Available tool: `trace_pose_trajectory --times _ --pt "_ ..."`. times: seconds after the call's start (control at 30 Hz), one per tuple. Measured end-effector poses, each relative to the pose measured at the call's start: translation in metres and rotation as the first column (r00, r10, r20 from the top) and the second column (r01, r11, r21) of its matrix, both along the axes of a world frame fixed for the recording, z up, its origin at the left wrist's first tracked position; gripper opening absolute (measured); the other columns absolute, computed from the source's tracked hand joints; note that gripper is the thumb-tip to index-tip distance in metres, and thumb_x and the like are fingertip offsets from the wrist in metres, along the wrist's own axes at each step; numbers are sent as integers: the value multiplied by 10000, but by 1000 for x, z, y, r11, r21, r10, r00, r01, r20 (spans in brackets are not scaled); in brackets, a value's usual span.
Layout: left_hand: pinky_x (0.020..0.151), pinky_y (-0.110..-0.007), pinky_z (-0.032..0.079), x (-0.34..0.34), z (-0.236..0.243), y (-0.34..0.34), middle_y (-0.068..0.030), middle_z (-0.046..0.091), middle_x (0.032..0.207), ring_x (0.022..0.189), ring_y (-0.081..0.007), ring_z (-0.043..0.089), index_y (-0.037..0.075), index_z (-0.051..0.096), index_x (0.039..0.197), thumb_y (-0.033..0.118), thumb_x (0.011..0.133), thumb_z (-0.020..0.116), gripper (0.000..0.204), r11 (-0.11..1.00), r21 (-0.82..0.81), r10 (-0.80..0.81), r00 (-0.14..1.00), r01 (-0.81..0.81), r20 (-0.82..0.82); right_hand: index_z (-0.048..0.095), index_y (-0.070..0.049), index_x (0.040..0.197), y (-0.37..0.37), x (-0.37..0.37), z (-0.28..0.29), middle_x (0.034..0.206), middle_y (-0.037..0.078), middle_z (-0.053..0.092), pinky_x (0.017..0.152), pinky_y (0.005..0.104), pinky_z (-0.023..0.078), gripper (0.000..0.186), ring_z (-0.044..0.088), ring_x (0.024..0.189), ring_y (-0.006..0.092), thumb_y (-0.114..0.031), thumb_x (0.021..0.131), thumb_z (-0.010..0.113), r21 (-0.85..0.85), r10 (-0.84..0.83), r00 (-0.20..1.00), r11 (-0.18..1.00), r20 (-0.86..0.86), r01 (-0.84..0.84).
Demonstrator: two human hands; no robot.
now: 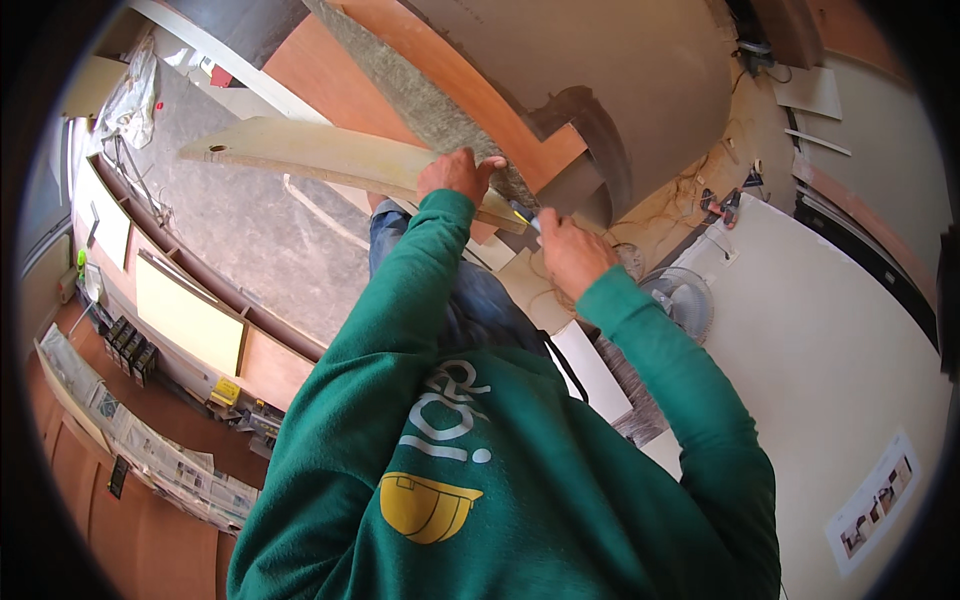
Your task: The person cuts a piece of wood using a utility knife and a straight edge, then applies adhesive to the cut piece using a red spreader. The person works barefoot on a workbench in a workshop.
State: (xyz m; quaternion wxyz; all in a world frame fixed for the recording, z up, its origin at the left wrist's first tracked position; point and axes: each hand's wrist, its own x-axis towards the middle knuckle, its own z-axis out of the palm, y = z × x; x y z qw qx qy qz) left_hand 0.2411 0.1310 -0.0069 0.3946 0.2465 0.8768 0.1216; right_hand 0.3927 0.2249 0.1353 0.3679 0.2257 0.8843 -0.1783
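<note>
A long, pale wooden board (310, 148) with a small hole near its far left end slants across in front of me. My left hand (458, 178) is closed over the board near its right end, the thumb sticking out to the right. Just right of that end, my right hand (575, 252) is closed round a slim hand tool (527, 214) with a grey and yellow body. The tool's tip is close to the board's end; whether it touches cannot be made out. My right fingers hide most of the tool's handle.
Beyond the board lean an orange-brown panel (465, 80) and a grey-brown sheet (610, 50). A white worktop (830, 330) with a printed sheet (873, 502) lies right, beside a fan (680, 300) and a red-black clamp (722, 208). At left is a wooden bench (280, 372) with a pale yellow panel (185, 312).
</note>
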Motion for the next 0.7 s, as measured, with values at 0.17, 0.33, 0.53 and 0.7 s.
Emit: trace_pose_trajectory --times 0.17,0.33,0.53,0.7 --pt "795 -494 573 5 -1 7 -215 743 977 945 -403 721 56 686 1011 763 871 577 729 999 -21 31 1000 -31 -3 499 1 1128 -1 -39 -56 1010 278 689 808 549 561 219 699 950 462 -62 920 522 -66 76 997 995 -26 -78" --pt "794 -499 569 3 -12 9 -204 742 974 938 -407 716 56 668 1009 790 848 574 757 997 -13 75 997 -75 -27 579 21 1139 -3 -57 -88 1030 266 718 855 524 570 261 710 985 436 -108 915 544 -78 63 997 995 50 -59" --pt "812 -487 571 5 -19 25 -205 744 999 957 -405 718 65 691 1049 827 848 521 807 998 -29 53 998 -54 -23 670 8 1097 49 -5 -17 991 236 740 849 499 577 259 728 947 402 -114 904 547 -69 319 915 948 247 -312" --pt "831 -482 569 -6 -13 32 -211 746 1001 985 -399 717 49 734 1030 838 873 466 848 997 -79 -6 999 2 -50 542 -74 1365 69 79 55 1157 242 641 867 499 555 484 676 1038 396 -70 882 583 84 -11 967 996 256 -11"
